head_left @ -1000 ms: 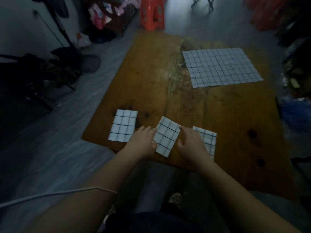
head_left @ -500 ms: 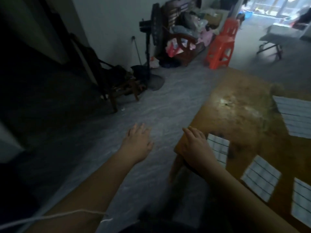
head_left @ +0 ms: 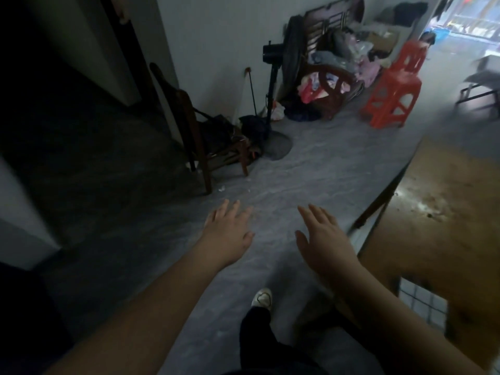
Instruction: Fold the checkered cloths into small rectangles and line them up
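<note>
Hands: left hand and right hand flat, fingers spread, holding nothing.
Cloth: folded checkered cloth, white grid rectangle.
Table: worn wooden table.

Your left hand reaches forward palm down, fingers straight and slightly spread, holding nothing; your right hand lies level beside it, fingers extended too. Both bare forearms stretch forward, well apart.

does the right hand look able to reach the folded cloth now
Probably yes: the right hand is open and empty over the floor, and the cloth lies uncovered near the table edge.
</note>
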Demonstrator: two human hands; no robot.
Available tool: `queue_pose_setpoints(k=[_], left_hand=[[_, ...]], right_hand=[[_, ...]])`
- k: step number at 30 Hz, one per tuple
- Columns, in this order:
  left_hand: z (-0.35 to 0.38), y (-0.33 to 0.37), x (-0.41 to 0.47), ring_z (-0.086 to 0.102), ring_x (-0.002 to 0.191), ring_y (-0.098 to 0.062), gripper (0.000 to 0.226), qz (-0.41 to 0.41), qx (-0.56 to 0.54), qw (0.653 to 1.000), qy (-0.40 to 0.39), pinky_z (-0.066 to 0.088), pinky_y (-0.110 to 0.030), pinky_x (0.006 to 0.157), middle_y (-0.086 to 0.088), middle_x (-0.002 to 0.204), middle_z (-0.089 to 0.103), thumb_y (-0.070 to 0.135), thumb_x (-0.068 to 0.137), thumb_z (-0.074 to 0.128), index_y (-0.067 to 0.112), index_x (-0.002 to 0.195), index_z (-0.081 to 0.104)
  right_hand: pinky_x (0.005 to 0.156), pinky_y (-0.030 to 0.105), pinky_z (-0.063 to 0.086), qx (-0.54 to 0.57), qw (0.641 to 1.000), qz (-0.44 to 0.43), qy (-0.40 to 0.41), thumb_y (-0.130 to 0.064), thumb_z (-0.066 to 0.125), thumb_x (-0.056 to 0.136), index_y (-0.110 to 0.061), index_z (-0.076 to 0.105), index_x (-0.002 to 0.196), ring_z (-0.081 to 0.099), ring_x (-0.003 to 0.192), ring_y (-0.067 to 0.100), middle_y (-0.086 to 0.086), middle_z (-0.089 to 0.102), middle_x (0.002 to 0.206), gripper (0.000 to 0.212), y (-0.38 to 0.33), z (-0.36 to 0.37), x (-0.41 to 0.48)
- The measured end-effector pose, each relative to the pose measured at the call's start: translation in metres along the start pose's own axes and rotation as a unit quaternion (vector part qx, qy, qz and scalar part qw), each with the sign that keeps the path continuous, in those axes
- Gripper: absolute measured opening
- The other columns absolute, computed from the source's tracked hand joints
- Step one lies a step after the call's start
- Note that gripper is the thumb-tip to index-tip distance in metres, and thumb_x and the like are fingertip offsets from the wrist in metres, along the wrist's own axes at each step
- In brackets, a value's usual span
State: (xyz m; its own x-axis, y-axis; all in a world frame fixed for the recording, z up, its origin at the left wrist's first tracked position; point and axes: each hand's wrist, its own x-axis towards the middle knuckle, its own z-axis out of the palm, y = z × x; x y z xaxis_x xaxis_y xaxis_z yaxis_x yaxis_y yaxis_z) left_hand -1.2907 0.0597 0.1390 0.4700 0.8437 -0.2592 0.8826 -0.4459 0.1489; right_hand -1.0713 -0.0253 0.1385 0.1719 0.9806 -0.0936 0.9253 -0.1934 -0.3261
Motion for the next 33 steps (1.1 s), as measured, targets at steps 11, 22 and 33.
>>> queue_pose_setpoints(k=[11,22,33], left_hand=[[-0.089,0.002,0.233,0.004,0.158,-0.026,0.068,0.039,0.067,0.997,-0.009,0.009,-0.045,0.127,-0.004,0.172,0.007,0.05,0.105,0.037,0.028,0.164,0.01],[-0.105,0.068,0.439,0.012,0.157,-0.029,0.071,0.162,0.063,0.985,-0.013,0.014,-0.044,0.126,-0.006,0.171,0.014,0.052,0.104,0.039,0.026,0.164,0.012],[-0.147,0.136,0.693,0.008,0.157,-0.032,0.07,0.281,0.077,0.955,-0.05,0.012,-0.048,0.126,-0.007,0.171,0.011,0.054,0.104,0.037,0.028,0.164,0.01]], right_hand=[[0.123,0.041,0.022,0.033,0.999,0.027,0.017,-0.048,0.04,0.103,-0.029,0.016,0.161,0.011,0.156,0.024,0.001,0.016,0.169,0.066,0.044,-0.027,0.226],[0.124,0.041,0.015,0.005,0.988,0.153,0.038,-0.053,0.038,0.103,-0.032,0.009,0.161,0.005,0.156,0.021,-0.002,0.01,0.17,0.068,0.131,-0.079,0.346],[0.126,0.042,0.012,0.0,0.958,0.282,0.052,-0.055,0.034,0.103,-0.034,0.004,0.161,0.002,0.157,0.021,-0.001,0.008,0.17,0.068,0.226,-0.114,0.528]])
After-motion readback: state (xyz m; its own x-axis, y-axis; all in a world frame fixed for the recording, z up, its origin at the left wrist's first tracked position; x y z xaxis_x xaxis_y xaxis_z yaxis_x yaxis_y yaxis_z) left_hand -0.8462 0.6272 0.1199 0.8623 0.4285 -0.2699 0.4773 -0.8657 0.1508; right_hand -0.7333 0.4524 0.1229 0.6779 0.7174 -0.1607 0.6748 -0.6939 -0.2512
